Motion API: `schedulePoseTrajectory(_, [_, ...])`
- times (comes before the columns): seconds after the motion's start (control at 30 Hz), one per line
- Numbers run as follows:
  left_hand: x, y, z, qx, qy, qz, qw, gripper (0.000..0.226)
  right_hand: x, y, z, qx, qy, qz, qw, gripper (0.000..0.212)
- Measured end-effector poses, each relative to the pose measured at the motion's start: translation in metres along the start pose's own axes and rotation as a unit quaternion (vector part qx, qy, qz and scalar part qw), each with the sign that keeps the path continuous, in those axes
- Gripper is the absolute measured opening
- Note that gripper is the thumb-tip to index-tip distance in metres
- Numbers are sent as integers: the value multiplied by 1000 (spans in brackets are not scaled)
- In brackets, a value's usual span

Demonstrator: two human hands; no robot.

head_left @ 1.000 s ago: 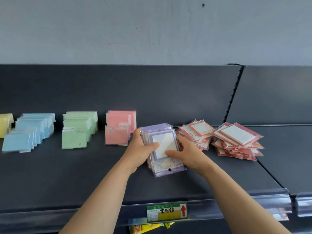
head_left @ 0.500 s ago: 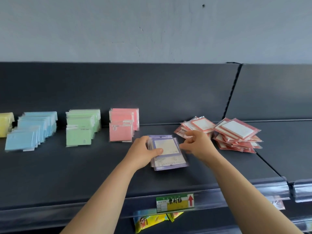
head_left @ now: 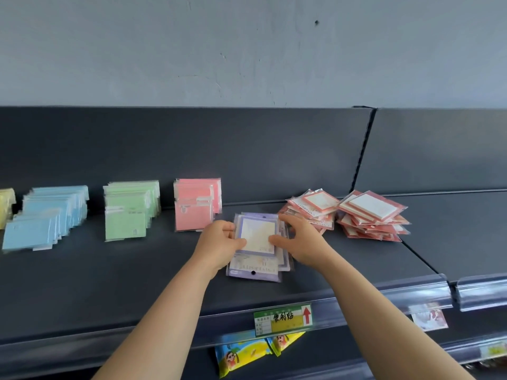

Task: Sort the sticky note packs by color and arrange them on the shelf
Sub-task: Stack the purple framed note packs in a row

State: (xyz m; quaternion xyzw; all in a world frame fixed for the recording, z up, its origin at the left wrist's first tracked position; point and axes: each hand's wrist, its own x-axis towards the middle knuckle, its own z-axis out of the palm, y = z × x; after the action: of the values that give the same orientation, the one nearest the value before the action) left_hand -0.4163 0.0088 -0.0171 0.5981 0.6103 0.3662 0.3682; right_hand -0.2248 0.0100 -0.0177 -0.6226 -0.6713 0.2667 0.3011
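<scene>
Head view: both hands are on the purple packs (head_left: 258,244), a loose stack lying on the dark shelf (head_left: 109,283), roughly mid-width. Left hand (head_left: 218,244) grips the stack's left edge, with fingers (head_left: 227,228) curled round the edge and thumb flat on the top pack's white face. Right hand (head_left: 303,241) grips the right side, with fingers (head_left: 288,223) curled over the far right corner and thumb pressed on the top pack. Neither hand is spread; both are closed on the stack. Stack isn't squared up: lower packs stick out toward the shelf's front edge, one showing its hang hole and upside-down print. Can't tell whether the top pack is lifted off the ones below.

Rest of the shelf, left to right: yellow packs (head_left: 6,207) cut off by the frame edge, then blue packs (head_left: 46,218), green packs (head_left: 129,215) and pink packs (head_left: 196,208), each an overlapped row running front to back. Pink row sits just left of the purple stack, apart from it. Right of the stack are two messy piles of red-bordered packs (head_left: 312,212). The nearer pile is just beside the right hand's fingers; the second is near the shelf seam.

Front rail carries a green-yellow price label (head_left: 282,319) with a red arrow. Yellow snack packets (head_left: 247,352) show below the rail.
</scene>
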Motion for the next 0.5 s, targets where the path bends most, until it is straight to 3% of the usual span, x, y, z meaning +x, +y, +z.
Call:
schedulePoseTrajectory(0.1, [-1, 10, -10, -39, -16, 38, 998, 30, 0, -7, -6, 42, 4, -30, 999, 59])
schedulePoseTrajectory(0.2, [-1, 20, -18, -83, -15, 66, 994, 28, 1, -14, -14, 116, -9, -33, 993, 35])
schedulePoseTrajectory(0.3, [0, 20, -19, -81, -4, 63, 995, 29, 3, -14, -19, 110, -24, -20, 993, 12])
schedulePoseTrajectory(0.5, [-1, 10, -25, -104, 4, 26, 994, 37, 14, -4, -22, 247, 19, 61, 967, 11])
